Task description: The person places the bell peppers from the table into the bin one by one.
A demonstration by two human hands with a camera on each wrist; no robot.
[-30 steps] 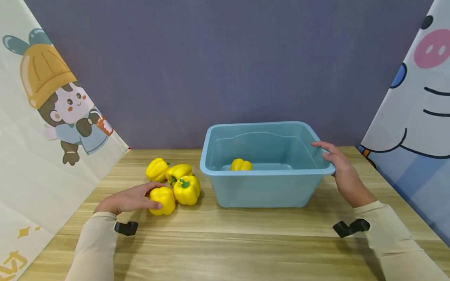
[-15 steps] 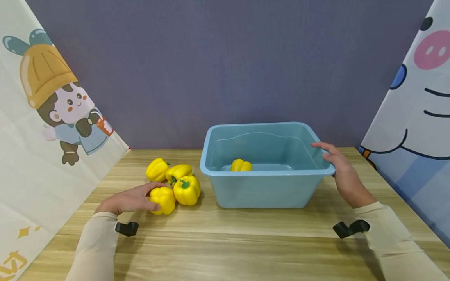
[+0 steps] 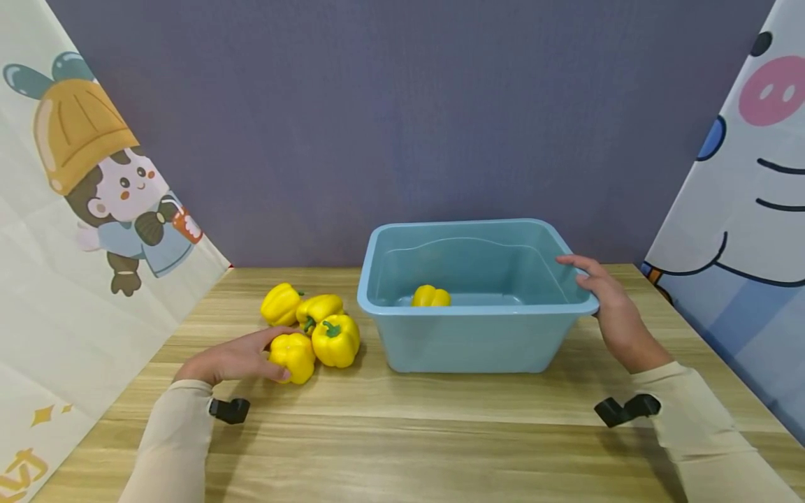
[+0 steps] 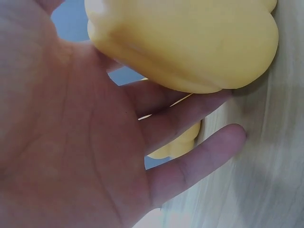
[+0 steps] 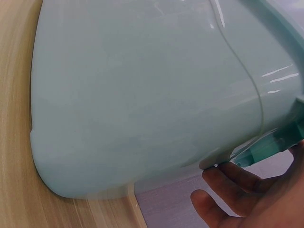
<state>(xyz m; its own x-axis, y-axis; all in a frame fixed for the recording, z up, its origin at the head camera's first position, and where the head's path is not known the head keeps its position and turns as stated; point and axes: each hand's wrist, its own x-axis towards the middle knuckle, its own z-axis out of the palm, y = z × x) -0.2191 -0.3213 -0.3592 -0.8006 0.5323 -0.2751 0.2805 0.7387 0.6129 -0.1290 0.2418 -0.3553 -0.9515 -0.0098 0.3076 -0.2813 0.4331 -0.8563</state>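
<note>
My left hand (image 3: 242, 358) holds the nearest yellow bell pepper (image 3: 295, 358) at the left of the table, thumb on its near side and fingers behind it. In the left wrist view that pepper (image 4: 190, 42) sits by the palm, over the spread fingers. Beside it, another yellow bell pepper (image 3: 337, 342) stands with its green stem up. Two more, one yellow bell pepper (image 3: 281, 304) and another yellow bell pepper (image 3: 319, 307), lie behind. My right hand (image 3: 613, 307) grips the right rim of a blue plastic tub (image 3: 468, 342); its fingers (image 5: 232, 187) reach under the rim.
Inside the tub lies one yellow bell pepper (image 3: 431, 296), partly hidden by the front rim. The wooden table (image 3: 402, 440) ends at a grey-purple back wall (image 3: 402, 126). Printed cartoon panels stand at the left and right sides.
My left hand and the pepper in it have shifted very slightly to the right, and the upright pepper beside it has moved a touch the same way. The right hand and tub stay still.
</note>
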